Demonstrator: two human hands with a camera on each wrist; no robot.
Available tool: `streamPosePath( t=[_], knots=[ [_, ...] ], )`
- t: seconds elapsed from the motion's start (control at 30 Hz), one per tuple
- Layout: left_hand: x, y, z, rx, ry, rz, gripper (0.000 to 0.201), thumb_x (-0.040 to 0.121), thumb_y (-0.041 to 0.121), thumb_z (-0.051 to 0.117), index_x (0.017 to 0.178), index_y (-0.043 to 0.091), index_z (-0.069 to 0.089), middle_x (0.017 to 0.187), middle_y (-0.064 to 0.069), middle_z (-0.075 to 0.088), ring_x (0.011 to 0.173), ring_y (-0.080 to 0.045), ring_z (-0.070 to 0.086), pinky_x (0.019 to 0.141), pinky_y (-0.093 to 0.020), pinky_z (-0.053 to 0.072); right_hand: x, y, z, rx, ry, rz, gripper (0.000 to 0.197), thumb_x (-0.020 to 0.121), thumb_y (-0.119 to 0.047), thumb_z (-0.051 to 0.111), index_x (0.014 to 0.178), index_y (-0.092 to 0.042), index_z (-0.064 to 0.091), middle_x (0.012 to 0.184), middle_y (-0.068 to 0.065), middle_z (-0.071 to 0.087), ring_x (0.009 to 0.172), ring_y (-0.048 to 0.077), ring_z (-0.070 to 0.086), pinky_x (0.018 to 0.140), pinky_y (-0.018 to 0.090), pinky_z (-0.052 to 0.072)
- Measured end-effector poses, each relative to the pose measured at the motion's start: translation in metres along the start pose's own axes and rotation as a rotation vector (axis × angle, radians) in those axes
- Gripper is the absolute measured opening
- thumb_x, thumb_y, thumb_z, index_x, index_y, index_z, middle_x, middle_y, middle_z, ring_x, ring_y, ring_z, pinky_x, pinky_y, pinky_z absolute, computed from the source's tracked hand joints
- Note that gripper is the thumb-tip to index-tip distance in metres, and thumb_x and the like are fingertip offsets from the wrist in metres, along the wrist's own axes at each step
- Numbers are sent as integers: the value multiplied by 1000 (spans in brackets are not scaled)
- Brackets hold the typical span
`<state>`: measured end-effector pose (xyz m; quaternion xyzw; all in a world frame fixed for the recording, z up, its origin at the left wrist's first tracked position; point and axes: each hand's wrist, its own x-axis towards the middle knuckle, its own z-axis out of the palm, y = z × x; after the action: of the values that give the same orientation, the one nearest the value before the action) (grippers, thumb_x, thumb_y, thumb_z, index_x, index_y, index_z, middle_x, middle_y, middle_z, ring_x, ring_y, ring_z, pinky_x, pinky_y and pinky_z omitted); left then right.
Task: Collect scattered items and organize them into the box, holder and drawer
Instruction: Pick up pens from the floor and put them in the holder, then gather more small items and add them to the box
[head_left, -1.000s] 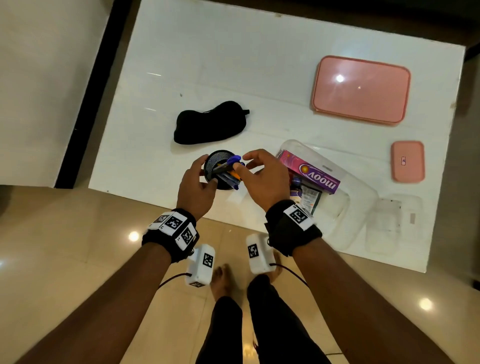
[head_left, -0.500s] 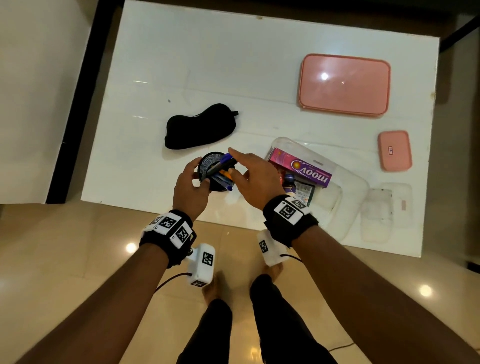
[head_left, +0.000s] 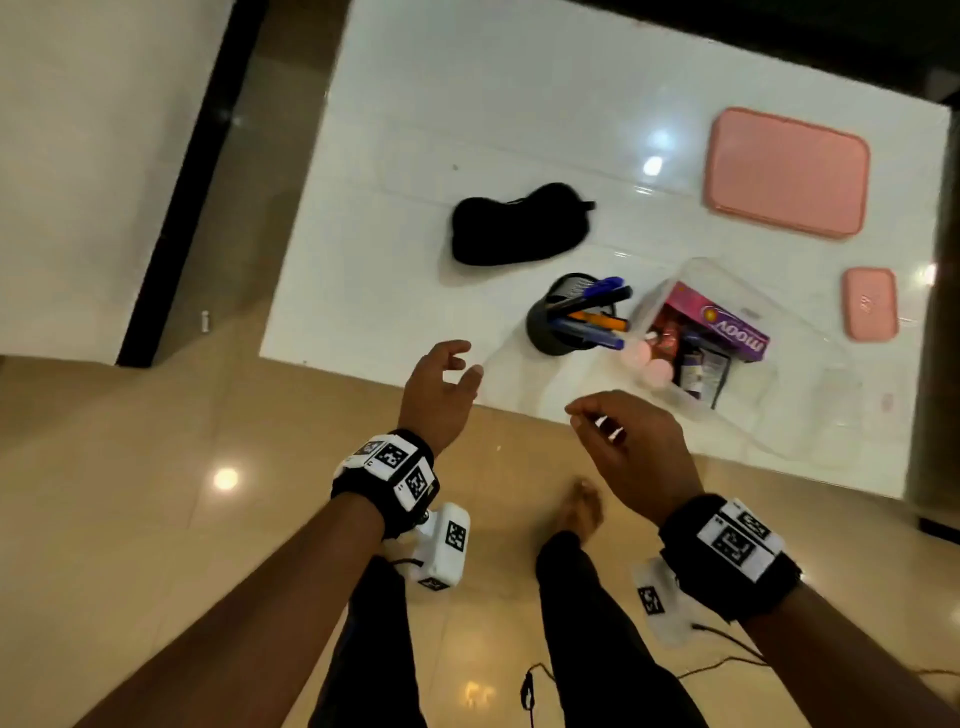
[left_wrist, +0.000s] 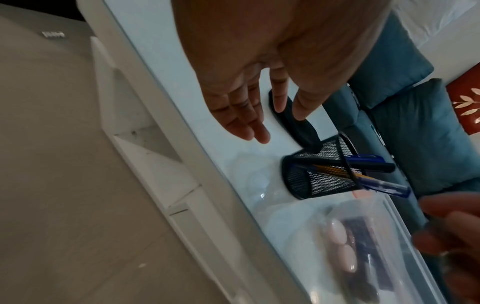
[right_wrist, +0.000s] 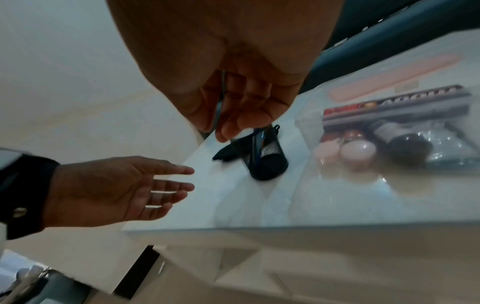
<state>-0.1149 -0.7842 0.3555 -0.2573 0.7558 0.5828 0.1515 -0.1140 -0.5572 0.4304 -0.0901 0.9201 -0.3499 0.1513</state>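
From the head view, take the black mesh pen holder (head_left: 558, 325) as the landmark: it stands upright on the white table (head_left: 467, 104) with about four pens (head_left: 597, 312) leaning out of it toward the clear plastic box (head_left: 737, 291) just beside it. That box holds one pink "moov" carton (head_left: 727, 325), two pale pink round items and some darker packets too blurred to count. Beyond the holder lies one black eye mask (head_left: 519, 223); beyond the box lie two pink lids, one large (head_left: 787, 171) and one small (head_left: 870, 304). Both hands hover nearer the person than the holder, touching nothing: the left hand (head_left: 436, 389) spread with relaxed fingers, the right hand (head_left: 631, 447) loosely curled and empty. The left wrist view confirms the left hand (left_wrist: 259, 72) wide and empty, above the table edge, with the holder (left_wrist: 317, 172) and the mask (left_wrist: 293, 121) ahead of it. In the right wrist view the right hand (right_wrist: 233, 98) hangs slack and holds nothing, a thin band showing at one finger. The eye mask looks the likely next pick; being soft cloth, it is best gathered at its middle, strap included, so nothing trails.
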Motion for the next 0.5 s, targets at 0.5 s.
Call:
streamPosePath(
  t=[0.5],
  knots=[
    [-56,-138,-276,102,112,-226,17,92,14,55,96,28,64,78,9,61,69,-16,64,63,-25,44,69,-218,283,183,-363,96,18,88,-19,65,98,-33,70,95,-17,69,79,0,61,75,19,47]
  ],
)
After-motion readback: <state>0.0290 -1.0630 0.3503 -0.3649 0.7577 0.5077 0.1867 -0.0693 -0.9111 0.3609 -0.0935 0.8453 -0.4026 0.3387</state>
